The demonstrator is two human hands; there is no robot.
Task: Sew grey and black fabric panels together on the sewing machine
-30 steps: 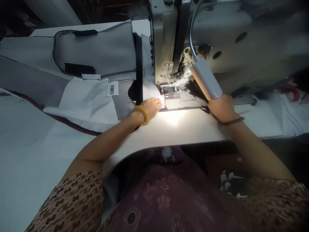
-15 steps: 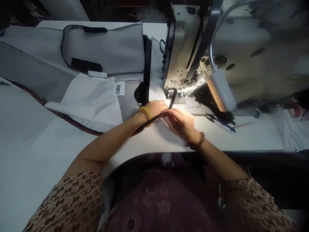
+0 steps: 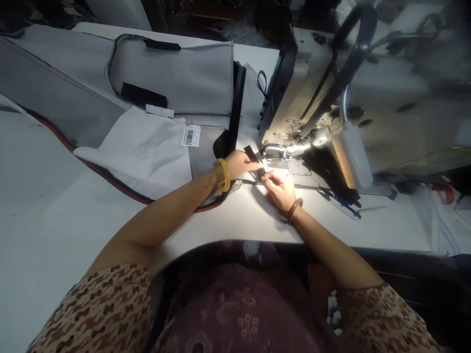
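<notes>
My left hand, with a yellow bangle at its wrist, pinches a short black strip in front of the sewing machine's presser foot. The strip's lower end is between the fingertips of my right hand, which are closed on it. Under the left wrist lies the edge of a grey fabric piece with a white barcode label. A dark, red-edged binding runs along its near side. Fingers partly cover the strip's middle.
The sewing machine rises behind the hands, with a lamp to its right. Black straps, a blue-handled tool and white cloth lie on the right. More grey fabric spreads over the left of the table.
My left hand has taken hold of the black strip, which now leans to the left instead of upright. The long dark edging has dropped from my right hand onto the table. The view has shifted.
</notes>
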